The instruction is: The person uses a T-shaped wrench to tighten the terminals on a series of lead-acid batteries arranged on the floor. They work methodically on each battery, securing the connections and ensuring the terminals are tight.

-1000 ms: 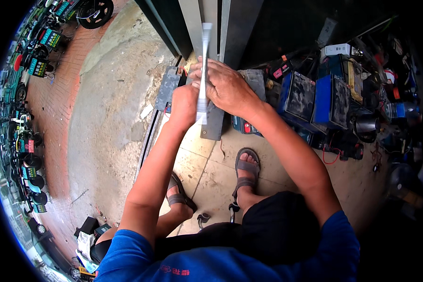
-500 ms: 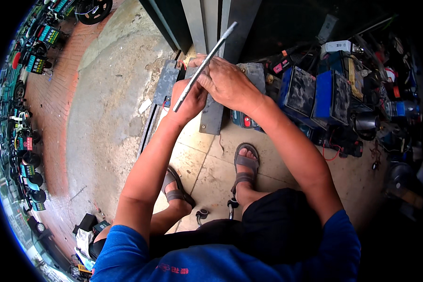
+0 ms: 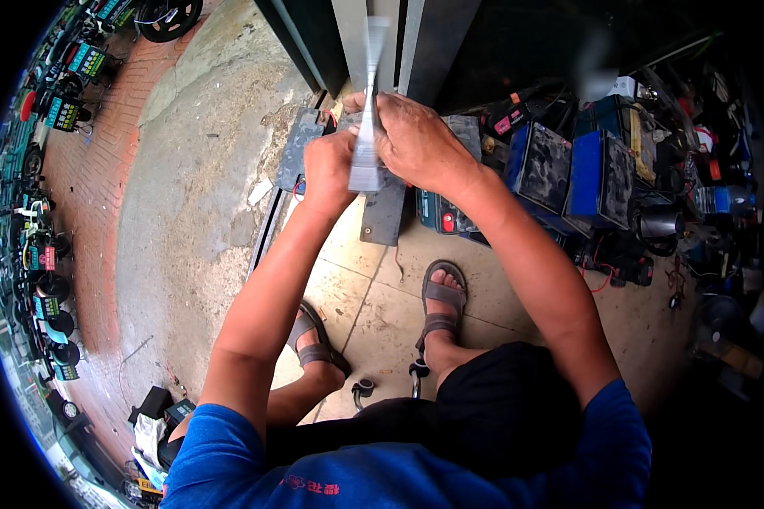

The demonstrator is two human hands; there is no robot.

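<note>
Blue shirt (image 3: 416, 475), dark shorts (image 3: 501, 407), seemingly grey strap sandals (image 3: 441, 305).

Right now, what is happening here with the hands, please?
A seated person in a blue shirt holds a long flat metal strip upright with both hands. The left hand grips it from the left side and the right hand closes around it from the right. The strip looks blurred, so it is probably moving. On the floor to the right stand several blue battery boxes, and both sandalled feet rest on pale floor tiles.
</note>
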